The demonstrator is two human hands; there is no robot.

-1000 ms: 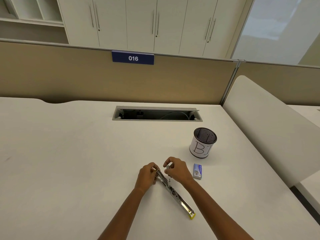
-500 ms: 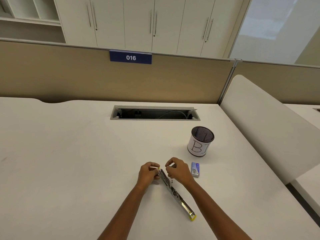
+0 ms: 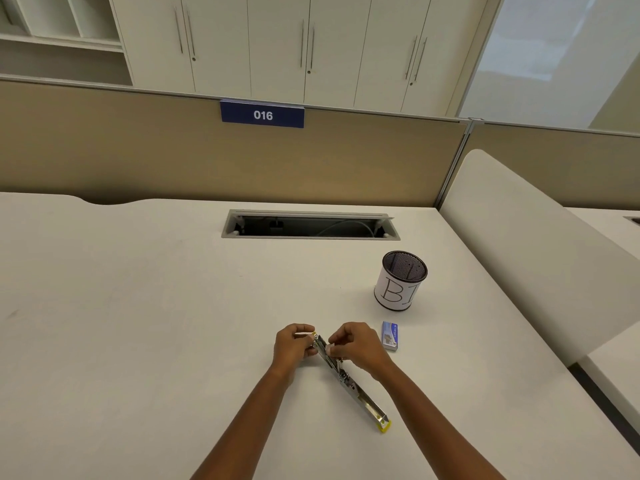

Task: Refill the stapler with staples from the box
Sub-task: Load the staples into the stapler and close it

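Observation:
A metal stapler point(image 3: 360, 393) with yellow ends lies swung fully open on the white desk point(image 3: 138, 323), running from near centre toward the lower right. My left hand point(image 3: 294, 346) grips its far yellow end. My right hand point(image 3: 356, 344) is pinched over the open channel just beside it, fingertips on the channel; whether a strip of staples is between them is too small to tell. A small blue staple box point(image 3: 390, 336) lies flat on the desk right of my right hand.
A black mesh pen cup point(image 3: 401, 282) with a white paper label stands behind the box. A cable slot point(image 3: 310, 225) is cut into the desk further back. A beige partition point(image 3: 207, 161) closes the far edge; a white divider point(image 3: 536, 258) rises on the right.
My right hand has lowered onto the stapler's channel, closer to my left hand. The stapler and the staple box have stayed in place.

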